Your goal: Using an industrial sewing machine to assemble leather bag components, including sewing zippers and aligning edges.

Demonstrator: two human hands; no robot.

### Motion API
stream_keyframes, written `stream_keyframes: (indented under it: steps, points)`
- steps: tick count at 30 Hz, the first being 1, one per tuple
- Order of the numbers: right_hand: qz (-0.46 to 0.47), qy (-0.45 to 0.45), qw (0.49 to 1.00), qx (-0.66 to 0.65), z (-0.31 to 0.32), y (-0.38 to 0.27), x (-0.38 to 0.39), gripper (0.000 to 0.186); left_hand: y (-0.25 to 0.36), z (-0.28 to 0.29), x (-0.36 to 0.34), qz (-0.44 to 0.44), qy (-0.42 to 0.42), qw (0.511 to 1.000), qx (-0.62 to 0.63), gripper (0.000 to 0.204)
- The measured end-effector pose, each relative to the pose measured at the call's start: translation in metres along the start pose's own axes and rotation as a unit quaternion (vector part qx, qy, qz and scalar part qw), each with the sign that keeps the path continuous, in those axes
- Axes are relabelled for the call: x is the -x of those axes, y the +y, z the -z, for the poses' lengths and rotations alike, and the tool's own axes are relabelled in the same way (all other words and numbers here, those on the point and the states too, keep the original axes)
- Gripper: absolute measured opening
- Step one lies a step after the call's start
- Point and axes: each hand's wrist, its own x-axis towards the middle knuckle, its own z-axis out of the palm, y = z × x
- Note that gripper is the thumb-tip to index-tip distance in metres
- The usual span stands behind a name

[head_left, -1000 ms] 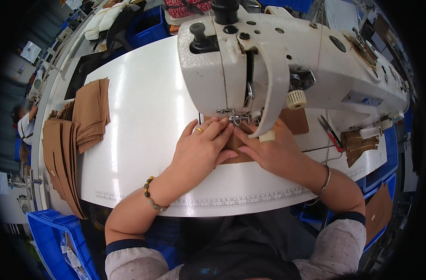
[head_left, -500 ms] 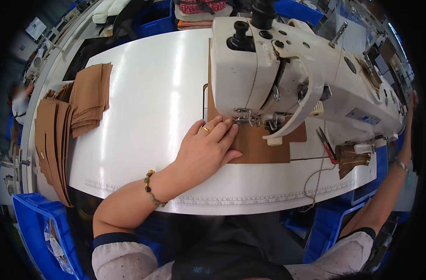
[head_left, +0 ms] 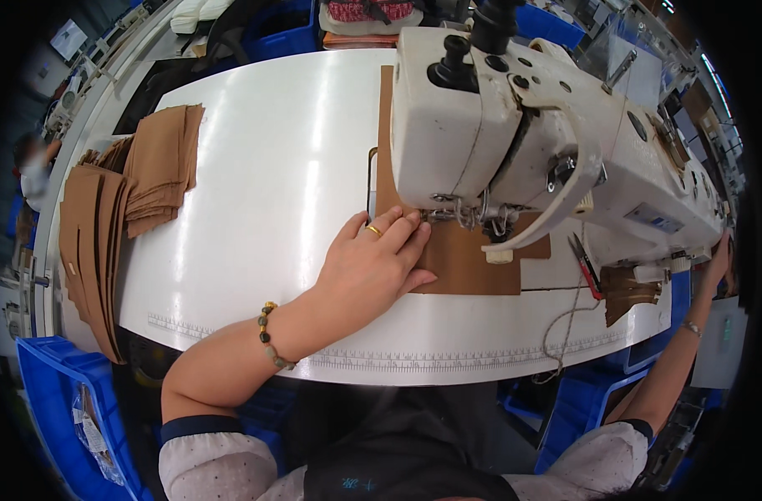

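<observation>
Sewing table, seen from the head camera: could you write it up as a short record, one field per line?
Left hand: resting on the brown sheet
Right hand: raised by the machine's far right end; grip unclear
Machine: white sewing machine, its head over part of the sheet
Table, left: stacks of brown pieces
Table, right: red-handled scissors beside small brown pieces
Lower left: blue bin

Glare streaks white tabletop (head_left: 256, 225) — edges bowed, corners black.

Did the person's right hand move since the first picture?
Yes, rightward: the right hand went from the left end of the sewing machine to near its right end.
</observation>
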Motion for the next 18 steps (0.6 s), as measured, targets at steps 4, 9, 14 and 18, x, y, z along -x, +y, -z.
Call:
stream_keyframes:
  steps: [4, 9, 14, 18]
  points:
    - [-0.064, 0.016, 0.998, 0.021, -0.021, -0.029, 0.002, 0.059, 0.000, 0.002, -0.001, -0.001, -0.029, 1.000, -0.003, 0.056]
    - [0.017, 0.054, 0.978, -0.203, -0.032, 0.037, 0.042, 0.063, -0.001, 0.000, -0.001, 0.005, -0.019, 1.000, 0.001, 0.056]
    - [0.048, 0.050, 0.994, -0.087, -0.009, 0.039, 0.019, 0.063, -0.002, 0.000, -0.001, -0.002, -0.022, 1.000, -0.005, 0.056]
    - [-0.082, -0.035, 0.996, 0.028, -0.005, -0.025, -0.023, 0.061, -0.001, 0.002, -0.002, 0.001, -0.016, 1.000, 0.007, 0.056]
